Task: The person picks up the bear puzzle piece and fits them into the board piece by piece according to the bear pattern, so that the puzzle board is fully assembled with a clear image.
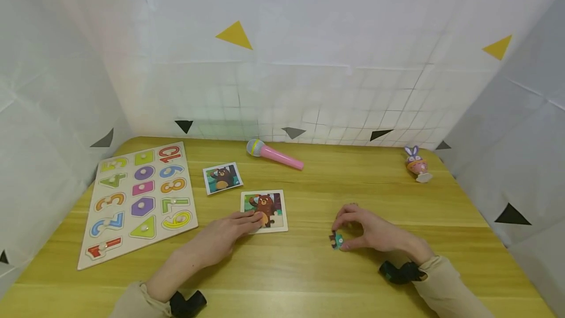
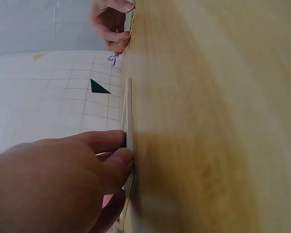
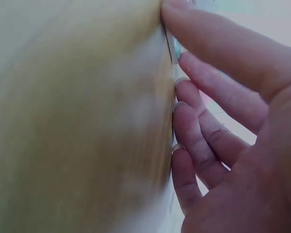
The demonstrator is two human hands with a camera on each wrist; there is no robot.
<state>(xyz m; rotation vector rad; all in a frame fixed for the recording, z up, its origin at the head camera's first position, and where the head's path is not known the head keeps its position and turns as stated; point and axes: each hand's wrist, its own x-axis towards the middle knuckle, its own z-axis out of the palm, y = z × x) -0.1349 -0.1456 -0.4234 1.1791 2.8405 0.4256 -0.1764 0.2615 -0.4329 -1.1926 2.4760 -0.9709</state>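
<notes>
My left hand (image 1: 218, 239) rests with its fingers on the lower left of a bear jigsaw puzzle (image 1: 277, 200) in a pale square tray. At the lower right of the puzzle a pale patch of bare tray shows. In the left wrist view the puzzle tray (image 2: 129, 107) appears edge-on, flat on the table, under the fingertips. To the right of the tray, my right hand (image 1: 377, 229) pinches a small brown and teal puzzle piece (image 1: 337, 241) between thumb and fingers, close to the tabletop. The right wrist view shows only a sliver of this piece.
A bear picture card (image 1: 222, 178) lies behind the puzzle. A number-and-shape peg board (image 1: 128, 249) lies at left. A pink toy microphone (image 1: 281, 156) is at the back, and a rabbit figure (image 1: 417, 165) at the back right. White sheets surround the wooden table (image 1: 309, 278).
</notes>
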